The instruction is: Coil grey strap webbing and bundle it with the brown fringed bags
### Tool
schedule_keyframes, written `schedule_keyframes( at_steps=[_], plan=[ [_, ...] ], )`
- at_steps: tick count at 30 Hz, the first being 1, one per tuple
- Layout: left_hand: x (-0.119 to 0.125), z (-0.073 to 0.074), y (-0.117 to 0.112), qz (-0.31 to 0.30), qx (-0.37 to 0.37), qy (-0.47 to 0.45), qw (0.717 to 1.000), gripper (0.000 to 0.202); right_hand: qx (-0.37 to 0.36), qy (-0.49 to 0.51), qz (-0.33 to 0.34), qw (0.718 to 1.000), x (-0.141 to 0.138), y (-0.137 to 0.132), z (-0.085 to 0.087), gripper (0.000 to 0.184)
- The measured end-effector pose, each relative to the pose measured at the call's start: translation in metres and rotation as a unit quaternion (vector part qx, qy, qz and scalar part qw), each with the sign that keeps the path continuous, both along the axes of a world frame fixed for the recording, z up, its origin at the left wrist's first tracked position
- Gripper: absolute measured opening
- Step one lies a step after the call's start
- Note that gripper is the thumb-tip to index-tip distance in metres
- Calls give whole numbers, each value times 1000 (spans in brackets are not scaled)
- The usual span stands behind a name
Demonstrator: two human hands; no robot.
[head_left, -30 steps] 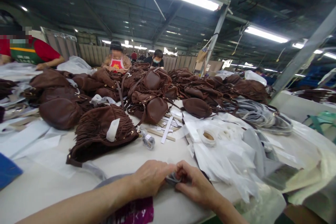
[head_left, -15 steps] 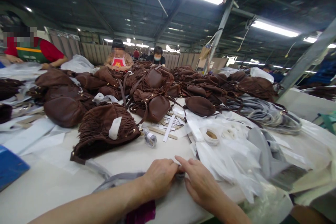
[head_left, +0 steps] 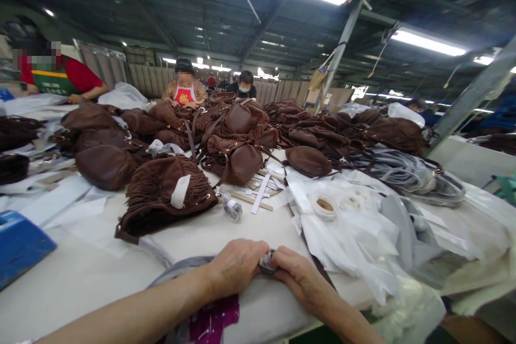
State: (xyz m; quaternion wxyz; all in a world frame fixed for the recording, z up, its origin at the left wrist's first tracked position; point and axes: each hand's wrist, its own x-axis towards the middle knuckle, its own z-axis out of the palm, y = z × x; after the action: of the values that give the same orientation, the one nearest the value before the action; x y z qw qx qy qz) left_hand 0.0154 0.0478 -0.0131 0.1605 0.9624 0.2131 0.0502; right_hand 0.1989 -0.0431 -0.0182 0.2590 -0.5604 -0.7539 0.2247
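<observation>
My left hand [head_left: 237, 266] is closed around a bag strap [head_left: 181, 267] that looks wrapped in greyish plastic. My right hand [head_left: 300, 277] pinches the same strap, whose small dark and clear bend shows between the two sets of fingertips. The strap trails left behind my left wrist towards a brown fringed bag [head_left: 161, 188], which lies on its side with its mouth facing me and a white wrap on its front. Something shiny and purple [head_left: 213, 320] hangs under my left forearm. Exactly what sits inside my fingertips is hidden.
A pile of brown bags [head_left: 237, 118] covers the far side of the table [head_left: 100, 290]. A tape roll [head_left: 324, 208] lies on white plastic sheets at right. A small clear-wrapped bundle [head_left: 232, 208] and a blue box [head_left: 22, 247] lie nearer. Several people work beyond.
My right index finger, stretched out before, has curled in to a pinch. A bend of the strap now shows between my hands. The view has shifted slightly.
</observation>
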Motion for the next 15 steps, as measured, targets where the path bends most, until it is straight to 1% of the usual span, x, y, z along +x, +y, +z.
schedule_keyframes(
  at_steps=[3,6,7,9,10,11,13,15],
  plan=[
    [3,6,7,-47,5,-22,999,13,7,-30,56,998,7,3,6,16],
    [8,4,11,-50,-16,-65,996,21,11,-15,102,995,14,4,8,15],
    [9,1,12,-50,-15,-69,996,19,14,-3,105,994,16,4,8,15],
    [8,-4,11,-62,-10,-73,995,10,18,19,98,995,17,3,6,16],
    [7,-5,10,-76,-12,-78,994,6,18,24,94,995,18,3,5,17],
    [5,-6,9,-95,-16,-88,991,6,18,25,92,995,18,3,4,17],
    [2,-3,9,-128,-33,-115,985,12,20,21,98,995,18,3,3,17],
    [0,3,9,-151,-39,-122,980,14,26,9,104,994,19,4,2,18]
  ],
)
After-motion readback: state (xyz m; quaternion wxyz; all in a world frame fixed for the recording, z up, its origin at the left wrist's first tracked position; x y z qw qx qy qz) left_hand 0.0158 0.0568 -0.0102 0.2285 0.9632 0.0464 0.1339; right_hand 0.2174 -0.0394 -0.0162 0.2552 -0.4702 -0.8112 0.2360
